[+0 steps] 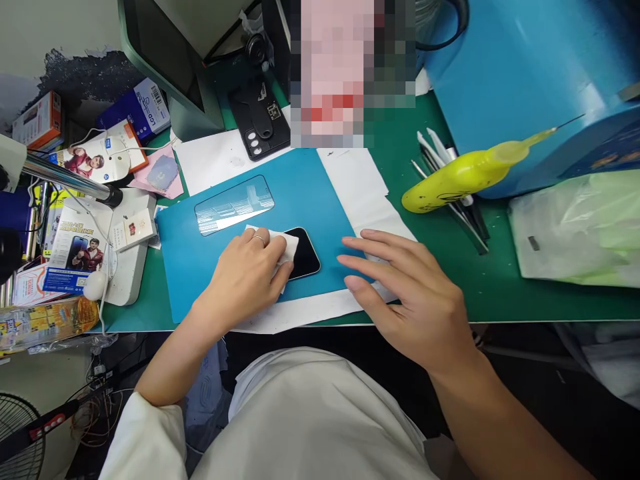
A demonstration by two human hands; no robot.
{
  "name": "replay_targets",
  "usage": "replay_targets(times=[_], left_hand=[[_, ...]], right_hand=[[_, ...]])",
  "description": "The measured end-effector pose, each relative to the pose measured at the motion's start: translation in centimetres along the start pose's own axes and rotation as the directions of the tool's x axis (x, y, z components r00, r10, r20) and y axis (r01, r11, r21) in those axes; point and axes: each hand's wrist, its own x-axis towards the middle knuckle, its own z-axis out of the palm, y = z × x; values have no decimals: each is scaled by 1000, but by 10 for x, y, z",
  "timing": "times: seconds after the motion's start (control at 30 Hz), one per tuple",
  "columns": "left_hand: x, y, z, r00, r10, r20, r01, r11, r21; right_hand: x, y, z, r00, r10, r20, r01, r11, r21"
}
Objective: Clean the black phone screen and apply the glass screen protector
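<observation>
My left hand (253, 270) is closed on a white wipe (289, 247) and presses it against the screen of a smartphone (306, 257). The phone lies face up on a blue mat (320, 193), its left part hidden under the hand and wipe. Just beyond my left hand, a clear screen protector (235, 203) with a dark border rests on the mat. My right hand (410, 287) hovers to the right of the phone, fingers spread and holding nothing, above the mat's edge and some white paper (360, 180).
A yellow bottle (465, 177) with a needle tip lies across several slim tools (470, 223) at right, near a plastic packet (580, 230). A black phone case (260, 117) and a monitor (175, 67) stand behind. Boxes (80, 243) and a lamp arm (75, 177) crowd the left.
</observation>
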Motion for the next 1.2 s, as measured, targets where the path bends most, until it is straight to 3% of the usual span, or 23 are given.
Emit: replay_targets(times=[1.2], left_hand=[[0,2,-2,998,-50,28,51,998,-44]], right_hand=[[2,0,0,999,-10,48,12,998,-61]])
